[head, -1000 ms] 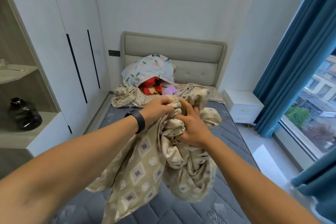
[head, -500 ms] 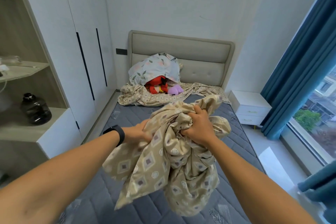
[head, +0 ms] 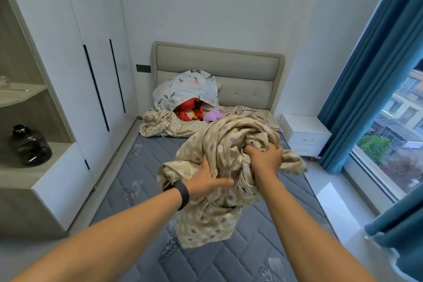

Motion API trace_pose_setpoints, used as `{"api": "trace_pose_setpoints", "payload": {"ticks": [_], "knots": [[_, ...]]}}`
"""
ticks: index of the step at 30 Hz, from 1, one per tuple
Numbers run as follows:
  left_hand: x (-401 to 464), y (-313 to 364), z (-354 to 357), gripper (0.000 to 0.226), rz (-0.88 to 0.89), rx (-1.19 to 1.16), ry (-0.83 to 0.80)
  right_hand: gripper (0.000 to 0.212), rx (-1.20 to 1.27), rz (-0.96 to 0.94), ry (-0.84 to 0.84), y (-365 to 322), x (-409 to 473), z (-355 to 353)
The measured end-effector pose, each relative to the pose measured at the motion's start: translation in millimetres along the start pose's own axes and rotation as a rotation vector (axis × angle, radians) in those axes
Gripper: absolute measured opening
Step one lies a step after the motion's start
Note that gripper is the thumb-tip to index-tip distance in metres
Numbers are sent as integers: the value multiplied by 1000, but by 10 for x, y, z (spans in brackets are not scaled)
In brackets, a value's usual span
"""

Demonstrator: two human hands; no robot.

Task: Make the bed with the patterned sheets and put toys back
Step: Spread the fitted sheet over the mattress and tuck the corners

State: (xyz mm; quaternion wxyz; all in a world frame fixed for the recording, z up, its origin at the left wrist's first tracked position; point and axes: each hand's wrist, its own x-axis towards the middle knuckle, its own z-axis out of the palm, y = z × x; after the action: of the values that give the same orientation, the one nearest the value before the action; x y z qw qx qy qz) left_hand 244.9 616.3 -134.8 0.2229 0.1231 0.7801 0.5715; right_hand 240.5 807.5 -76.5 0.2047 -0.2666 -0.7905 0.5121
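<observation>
Beige patterned sheet [head: 229, 144] bunched (mid-air): right hand [head: 265, 159] fingers [head: 251, 150] clench it.

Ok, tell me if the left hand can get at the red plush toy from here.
Probably not yet. The left hand is pressed against the bunched patterned sheet, and the red plush toy sits under the floral pillow at the headboard end, well beyond arm's length.

white wardrobe [head: 75, 71] left | dark jar [head: 29, 145] on shelf | nightstand [head: 305, 135], blue curtain [head: 366, 80] right

Two plush toys: one red [head: 189, 111], one purple [head: 212, 115]; one pillow [head: 183, 90].
</observation>
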Motion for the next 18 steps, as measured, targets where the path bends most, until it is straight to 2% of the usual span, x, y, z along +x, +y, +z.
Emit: {"api": "trace_pose_setpoints", "payload": {"ticks": [2, 4, 6, 9, 15, 18], "knots": [[7, -110, 119, 162, 8, 115, 15, 68, 68, 53, 7, 101, -27, -65], [23, -180, 338, 164, 63, 218, 149, 63, 102, 90, -14, 247, -76, -145], [78, -227, 534, 156, 126, 251, 286, 54, 122, 144, -43, 415, -78, -201], [71, -344, 812, 130, 206, 211, 388, 43, 165, 117, -76, 586, -112, -335], [-8, -556, 1321, 115, 224, 65, 349, 48, 134, 97, -98, 949, -188, -606], [35, -581, 1419, 112, 209, 20, 308, 42, 63, 75, -107, 991, -145, -701]]}}
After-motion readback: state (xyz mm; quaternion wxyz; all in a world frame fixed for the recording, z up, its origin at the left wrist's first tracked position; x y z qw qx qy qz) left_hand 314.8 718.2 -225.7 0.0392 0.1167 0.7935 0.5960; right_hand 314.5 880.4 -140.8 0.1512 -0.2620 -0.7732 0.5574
